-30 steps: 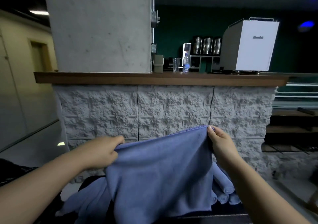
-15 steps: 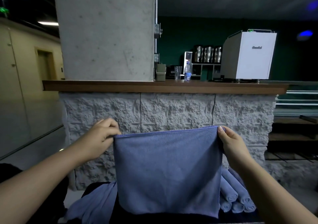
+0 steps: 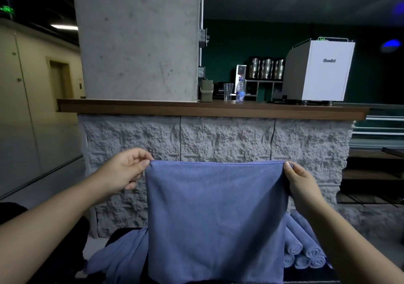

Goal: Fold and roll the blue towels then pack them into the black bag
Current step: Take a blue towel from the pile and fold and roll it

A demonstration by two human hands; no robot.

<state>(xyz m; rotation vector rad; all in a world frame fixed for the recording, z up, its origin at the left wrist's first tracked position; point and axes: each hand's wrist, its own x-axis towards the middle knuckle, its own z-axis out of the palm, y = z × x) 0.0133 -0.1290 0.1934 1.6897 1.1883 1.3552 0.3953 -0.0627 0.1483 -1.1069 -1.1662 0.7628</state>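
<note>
Blue towel (image 3: 215,218) hangs flat between both hands, left hand (image 3: 124,172) and right hand (image 3: 299,183) each pinching a top corner. Rolled towels (image 3: 303,248) lie below right. Keep corners level, then bring them together evenly.

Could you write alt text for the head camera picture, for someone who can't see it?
A person's left hand and right hand pinch the top corners of a blue towel, holding it up flat in front of a stone-faced counter. Rolled towels lie low on the right and a loose towel low on the left; a white machine stands on the counter.
</note>
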